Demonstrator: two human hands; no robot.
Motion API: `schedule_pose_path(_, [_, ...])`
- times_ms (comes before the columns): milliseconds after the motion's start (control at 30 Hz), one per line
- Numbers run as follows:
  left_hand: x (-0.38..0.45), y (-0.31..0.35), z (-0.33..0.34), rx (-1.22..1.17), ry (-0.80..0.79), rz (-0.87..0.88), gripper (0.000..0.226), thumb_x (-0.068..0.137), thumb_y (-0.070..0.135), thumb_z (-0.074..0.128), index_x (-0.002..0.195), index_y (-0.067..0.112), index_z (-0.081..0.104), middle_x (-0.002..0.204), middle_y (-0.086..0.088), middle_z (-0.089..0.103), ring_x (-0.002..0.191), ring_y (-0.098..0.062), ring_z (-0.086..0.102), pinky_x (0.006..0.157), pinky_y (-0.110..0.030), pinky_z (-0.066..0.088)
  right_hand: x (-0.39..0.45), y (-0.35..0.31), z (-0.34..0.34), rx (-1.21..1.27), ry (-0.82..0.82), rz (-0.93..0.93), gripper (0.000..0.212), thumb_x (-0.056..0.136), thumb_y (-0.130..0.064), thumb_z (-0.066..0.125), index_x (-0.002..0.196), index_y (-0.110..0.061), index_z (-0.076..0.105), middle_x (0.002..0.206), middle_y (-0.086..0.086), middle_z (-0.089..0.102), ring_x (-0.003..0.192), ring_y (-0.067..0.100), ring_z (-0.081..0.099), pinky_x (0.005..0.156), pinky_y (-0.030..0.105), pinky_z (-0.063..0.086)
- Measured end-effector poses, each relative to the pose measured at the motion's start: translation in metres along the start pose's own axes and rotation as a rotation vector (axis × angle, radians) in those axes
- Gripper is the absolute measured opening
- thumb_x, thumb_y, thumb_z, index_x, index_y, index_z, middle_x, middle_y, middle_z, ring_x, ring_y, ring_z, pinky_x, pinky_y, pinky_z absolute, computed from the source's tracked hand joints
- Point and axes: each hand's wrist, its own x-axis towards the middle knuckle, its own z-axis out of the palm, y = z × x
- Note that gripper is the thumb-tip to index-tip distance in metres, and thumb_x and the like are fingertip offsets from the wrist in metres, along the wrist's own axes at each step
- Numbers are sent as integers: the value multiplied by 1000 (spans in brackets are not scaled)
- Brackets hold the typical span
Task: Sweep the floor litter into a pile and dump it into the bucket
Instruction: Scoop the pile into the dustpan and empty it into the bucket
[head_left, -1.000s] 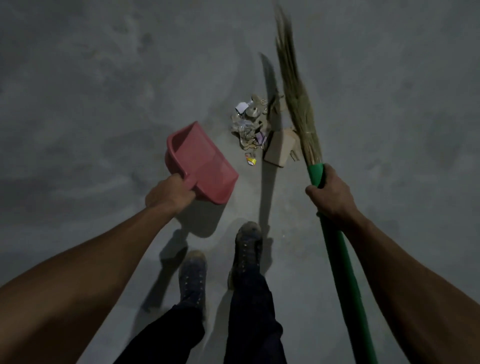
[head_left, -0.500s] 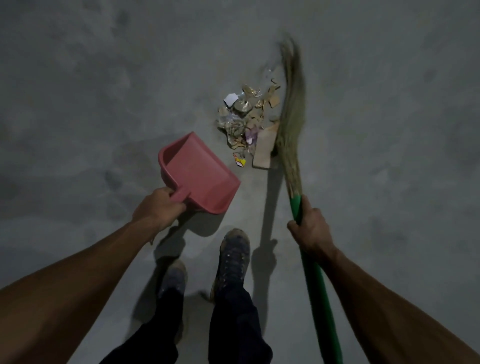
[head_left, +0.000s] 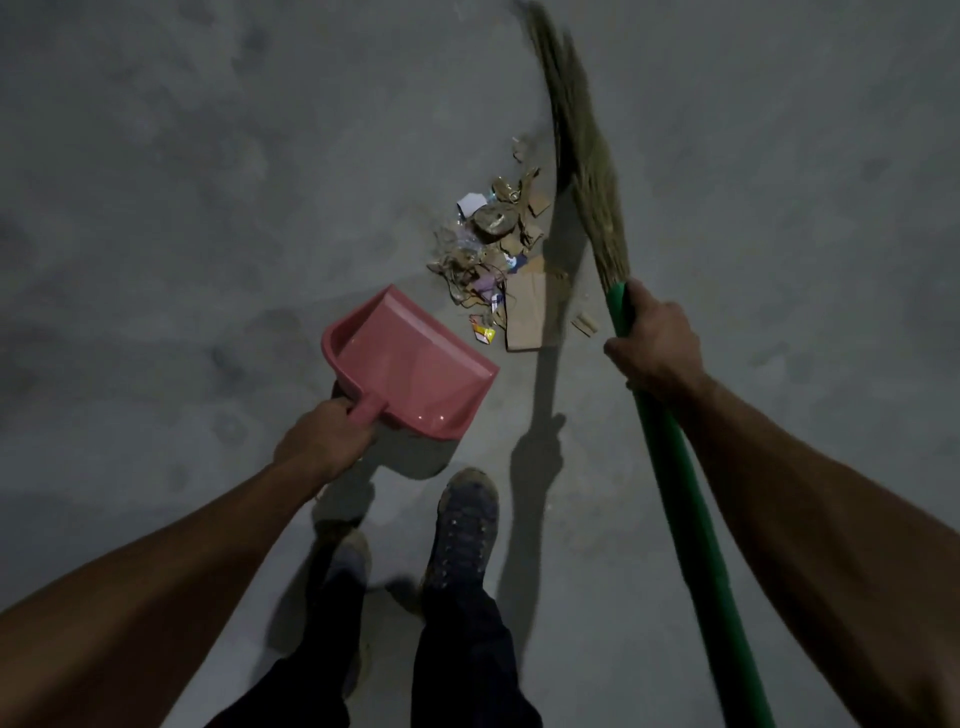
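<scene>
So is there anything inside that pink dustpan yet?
No. The pink dustpan, held by the left hand, shows only a bare, shiny interior. The litter pile lies on the floor beyond it. The floor directly beneath the pan is hidden.

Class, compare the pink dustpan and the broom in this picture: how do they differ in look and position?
The dustpan is pink, broad and scoop-shaped; the broom is long and thin, with straw bristles on a green handle. The left hand grips the dustpan left of the litter pile; the right hand grips the broom on the pile's right. Both are hand-held.
</scene>
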Motion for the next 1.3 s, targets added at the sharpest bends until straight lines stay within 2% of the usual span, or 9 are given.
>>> schedule_pose_path(167, [8,-11,9,167,30,-17,29,89,44,50,100,19,57,99,-9,63,86,-32,61,78,-38,51,-21,-4,18,-330,-64,-72,63,89,-9,55,143,-29,30,105,12,39,71,24,50,60,39,54])
schedule_pose_path(267, [10,-11,13,126,69,-12,29,92,43,47,104,18,56,100,-9,64,87,-32,61,80,-39,51,-49,16,22,-332,-80,-107,69,91,-13,53,150,-33,22,102,9,38,66,19,44,50,28,39])
schedule_pose_path(400, [20,-2,14,4,72,-9,30,96,43,45,107,17,57,99,-11,64,85,-32,60,79,-39,51,-47,19,11,-219,13,-114,72,91,-18,58,152,-32,22,106,8,40,72,18,46,58,30,43])
schedule_pose_path(500, [30,1,12,-7,76,-21,30,94,40,50,110,16,59,100,-13,64,88,-34,61,78,-38,51,-7,-2,9,-93,41,-118,64,86,-13,61,141,-31,35,114,11,47,82,25,56,67,38,55])
schedule_pose_path(633, [44,-1,3,-16,40,1,27,96,34,53,111,14,62,97,-11,64,84,-29,60,70,-34,45,35,-31,19,10,-76,-62,60,84,-6,61,136,-29,42,118,9,50,82,31,64,57,39,60])
schedule_pose_path(700, [48,-1,-2,-11,62,21,26,95,32,55,112,13,62,100,-12,64,87,-30,59,72,-33,43,35,-36,32,-60,-121,-74,65,81,-6,61,138,-30,41,119,11,52,85,34,64,64,46,61])
schedule_pose_path(933, [70,9,-17,63,72,30,25,91,27,58,112,14,63,107,-15,64,92,-35,59,79,-37,47,-45,-13,94,-262,-230,-171,78,88,-14,57,152,-36,18,105,8,44,84,23,55,69,38,55])
schedule_pose_path(1067, [79,9,-19,101,58,-12,26,89,27,60,111,14,58,104,-16,63,92,-36,61,80,-38,50,-99,-5,115,-242,-303,-238,75,90,-22,56,152,-35,15,108,10,43,81,35,58,70,44,54])
schedule_pose_path(1300, [74,-2,-11,200,69,19,25,94,20,59,116,11,58,105,-16,61,87,-30,55,77,-37,45,-127,22,102,-23,-82,-128,81,88,-20,60,155,-34,17,103,1,42,77,21,48,64,30,39])
